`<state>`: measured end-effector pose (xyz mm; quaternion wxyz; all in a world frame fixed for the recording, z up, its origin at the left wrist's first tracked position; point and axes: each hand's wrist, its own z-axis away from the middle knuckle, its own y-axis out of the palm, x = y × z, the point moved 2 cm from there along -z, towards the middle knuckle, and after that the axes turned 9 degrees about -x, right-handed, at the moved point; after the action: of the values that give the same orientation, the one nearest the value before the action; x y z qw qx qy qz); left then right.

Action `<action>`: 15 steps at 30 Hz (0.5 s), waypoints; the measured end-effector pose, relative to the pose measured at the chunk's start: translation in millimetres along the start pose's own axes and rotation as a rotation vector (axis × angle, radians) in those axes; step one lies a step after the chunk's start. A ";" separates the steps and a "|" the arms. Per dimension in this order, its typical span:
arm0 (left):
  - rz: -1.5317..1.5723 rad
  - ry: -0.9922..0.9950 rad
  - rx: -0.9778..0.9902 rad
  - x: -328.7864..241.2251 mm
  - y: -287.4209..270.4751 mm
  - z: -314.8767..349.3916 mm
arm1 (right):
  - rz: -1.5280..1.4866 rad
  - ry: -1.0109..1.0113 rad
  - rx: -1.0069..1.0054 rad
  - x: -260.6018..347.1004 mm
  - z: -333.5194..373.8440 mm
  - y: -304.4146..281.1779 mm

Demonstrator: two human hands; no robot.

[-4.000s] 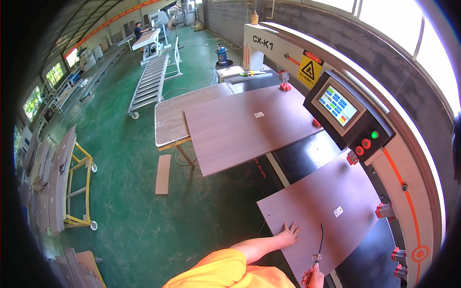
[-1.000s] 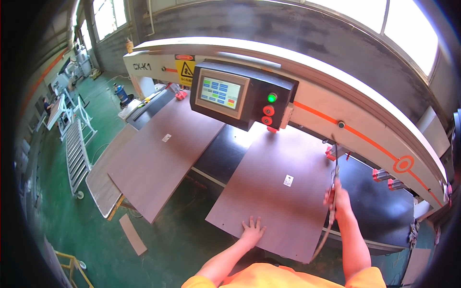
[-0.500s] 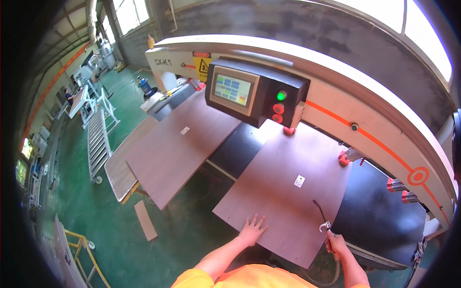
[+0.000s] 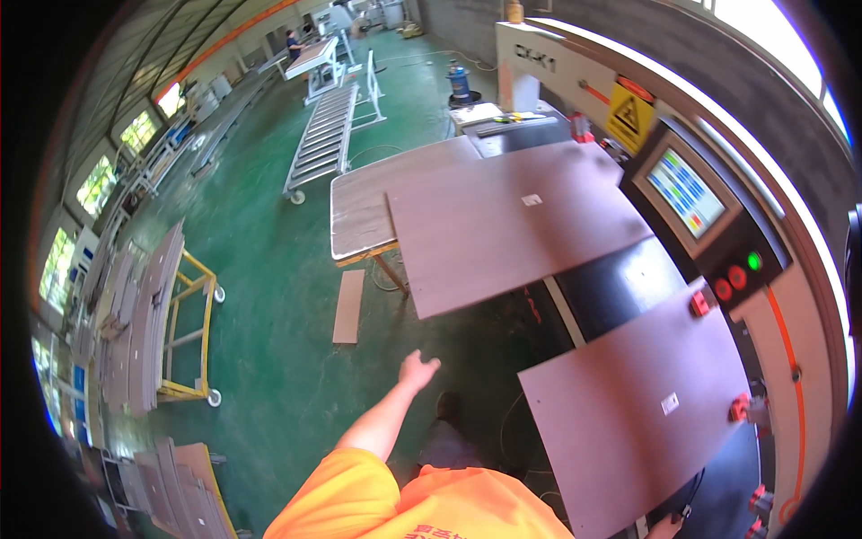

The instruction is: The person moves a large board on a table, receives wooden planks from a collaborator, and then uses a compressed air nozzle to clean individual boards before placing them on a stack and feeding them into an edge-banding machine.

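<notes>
My left hand (image 4: 419, 371) is in the air over the green floor, with nothing in it. Its fingers are loosely bent and the thumb stands a little apart. At the lower edge, my right hand (image 4: 665, 526) is closed round an air blow gun (image 4: 688, 510), beside the near corner of a brown panel (image 4: 620, 404). Most of the gun is hidden or cut off. That panel, with a white label, lies on the black machine bed against red-tipped stops (image 4: 739, 408). A second labelled brown panel (image 4: 503, 234) lies farther off, partly over a metal-edged table (image 4: 359, 211).
A control box with a screen (image 4: 685, 193) hangs from the machine's long beam on the right. A narrow board strip (image 4: 349, 305) lies on the floor. On the left stands a yellow wheeled cart (image 4: 202, 337) with boards; a roller conveyor (image 4: 321, 144) and a person (image 4: 293, 43) are farther back.
My view has swung to the left. My left hand has lifted off the nearer panel and is now over the floor. My right hand, with the blow gun, is now at the lower edge.
</notes>
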<state>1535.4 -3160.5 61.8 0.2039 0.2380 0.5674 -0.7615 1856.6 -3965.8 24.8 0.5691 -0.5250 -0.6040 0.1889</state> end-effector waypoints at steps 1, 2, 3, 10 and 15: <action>0.165 -0.088 -0.015 0.0 -3.0 -25.4 | -0.019 -0.033 0.049 46.1 19.3 -1.1; 0.329 -0.173 -0.010 8.2 -2.5 -54.2 | -0.024 -0.085 0.107 89.7 38.0 1.8; 0.491 -0.251 -0.001 13.8 -0.3 -85.6 | -0.020 -0.144 0.165 133.9 60.5 4.7; 0.918 -0.231 0.056 -39.3 41.6 -192.1 | -0.453 -0.119 0.426 387.4 199.5 58.1; 0.846 -0.136 -0.081 -25.3 22.7 -204.1 | -0.494 -0.219 0.714 578.6 268.9 59.8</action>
<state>1595.7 -2969.6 9.8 0.5442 0.3907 0.4347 -0.6020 1758.6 -3352.5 182.8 0.6753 -0.1123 -0.6650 0.2984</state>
